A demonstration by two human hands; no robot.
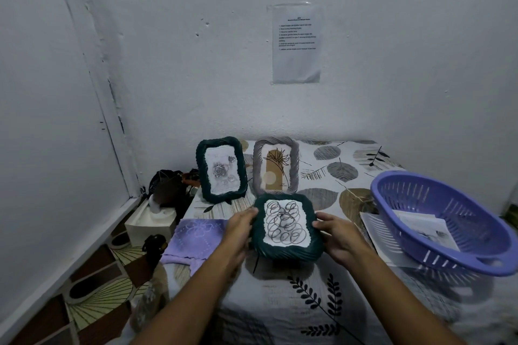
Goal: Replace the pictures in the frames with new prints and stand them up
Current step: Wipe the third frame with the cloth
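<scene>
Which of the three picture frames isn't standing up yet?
The dark green frame with the scribbled-loops print, gripped at its sides by the left hand and right hand. The green rose frame and grey frame stand upright behind it.

A dark green wavy-edged picture frame with a scribble print (284, 225) is held between the left hand (238, 228) on its left edge and the right hand (337, 235) on its right edge, above the leaf-patterned tablecloth (322, 302). Behind it stand two frames side by side: a dark green frame with a rose print (221, 169) to the left, a grey frame with a plant drawing (276, 166) to the right. A purple cloth (193, 239) lies left of the held frame. A purple slotted plastic basket (445, 218) sits at the right, with paper prints (423, 225) in it and more under it.
</scene>
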